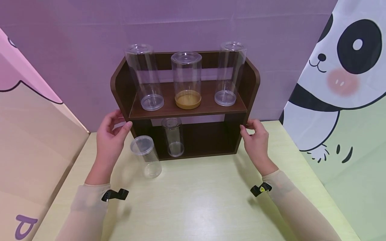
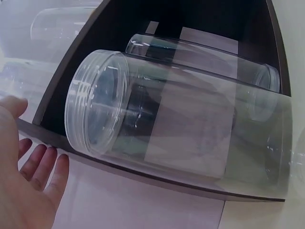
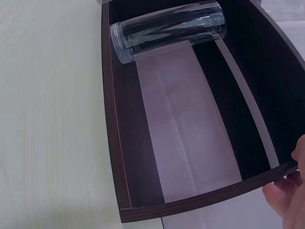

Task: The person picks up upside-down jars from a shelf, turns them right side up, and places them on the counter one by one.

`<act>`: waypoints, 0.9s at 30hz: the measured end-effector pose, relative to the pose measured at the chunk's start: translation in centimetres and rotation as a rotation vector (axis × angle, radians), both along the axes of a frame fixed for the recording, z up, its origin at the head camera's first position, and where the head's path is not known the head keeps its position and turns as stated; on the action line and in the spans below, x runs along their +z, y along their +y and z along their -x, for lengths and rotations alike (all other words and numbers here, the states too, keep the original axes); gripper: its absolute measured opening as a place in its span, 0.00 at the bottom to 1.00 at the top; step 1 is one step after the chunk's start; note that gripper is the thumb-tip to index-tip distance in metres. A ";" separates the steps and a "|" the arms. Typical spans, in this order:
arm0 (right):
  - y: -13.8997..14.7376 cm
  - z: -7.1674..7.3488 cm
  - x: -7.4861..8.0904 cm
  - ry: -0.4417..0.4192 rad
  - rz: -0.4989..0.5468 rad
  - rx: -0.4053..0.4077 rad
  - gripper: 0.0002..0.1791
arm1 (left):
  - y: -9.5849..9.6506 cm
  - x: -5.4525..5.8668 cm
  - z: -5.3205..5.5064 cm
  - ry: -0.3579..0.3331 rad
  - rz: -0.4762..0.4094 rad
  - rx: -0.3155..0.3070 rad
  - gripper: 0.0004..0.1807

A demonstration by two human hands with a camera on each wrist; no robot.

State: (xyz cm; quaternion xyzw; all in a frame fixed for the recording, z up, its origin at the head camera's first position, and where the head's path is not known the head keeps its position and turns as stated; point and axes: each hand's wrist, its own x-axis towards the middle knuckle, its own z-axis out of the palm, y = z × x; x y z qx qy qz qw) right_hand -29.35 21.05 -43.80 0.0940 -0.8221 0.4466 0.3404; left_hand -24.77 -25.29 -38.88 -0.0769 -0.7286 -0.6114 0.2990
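Brown shelf upper centre, left hand loosely spread at its left side, right hand pinching its right edge, clear jar left of centre.

We see a dark brown shelf and colourless clear jars, one with a mustard-tan base. The table is pale yellow with faint wood grain, the far wall purple. On the right we find a black-and-white, pink-cheeked panda on pale green; both sleeves are beige.
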 end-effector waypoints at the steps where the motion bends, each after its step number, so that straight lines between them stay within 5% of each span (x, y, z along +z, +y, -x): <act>1: 0.0 0.0 0.0 0.002 -0.002 -0.001 0.07 | 0.1 0.1 0.1 0.008 -0.012 0.004 0.24; 17: -0.1 0.0 -0.1 0.028 0.001 0.001 0.06 | 0.7 1.8 1.3 0.025 0.020 0.173 0.22; 27: 0.0 0.0 0.0 0.014 -0.004 -0.009 0.07 | 0.5 2.0 1.4 0.008 -0.010 0.177 0.22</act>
